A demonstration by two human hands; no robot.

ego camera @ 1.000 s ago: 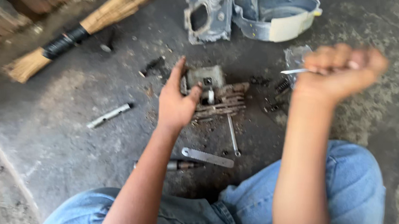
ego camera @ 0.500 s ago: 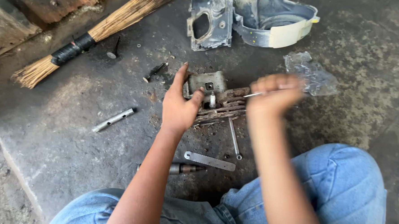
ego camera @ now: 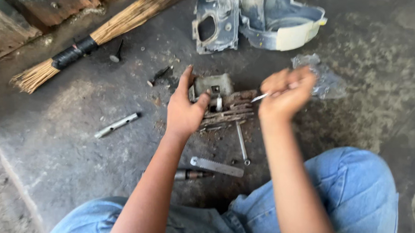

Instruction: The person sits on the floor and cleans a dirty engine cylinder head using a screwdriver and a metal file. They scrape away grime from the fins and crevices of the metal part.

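A rusty finned engine block (ego camera: pixel 228 111) lies on the dark concrete floor in front of my knees. My left hand (ego camera: pixel 183 110) grips its left end, thumb against a white spark plug (ego camera: pixel 219 103). My right hand (ego camera: pixel 286 93), blurred, is closed around a thin metal rod (ego camera: pixel 260 97) whose tip points at the block's right side. A grey boxy part (ego camera: pixel 212 83) sits on top of the block, behind the plug.
A broken saw blade (ego camera: pixel 217 166), a long thin spanner (ego camera: pixel 241 143), a dark punch (ego camera: pixel 191 175) and a tube socket (ego camera: pixel 116 124) lie on the floor. A straw broom (ego camera: pixel 99 35) is at upper left, a grey plastic cover (ego camera: pixel 263 18) and clear bag (ego camera: pixel 325 79) behind.
My right hand swung down from the upper right to the block with the rod, then lifted slightly back. My left hand has stayed on the block.
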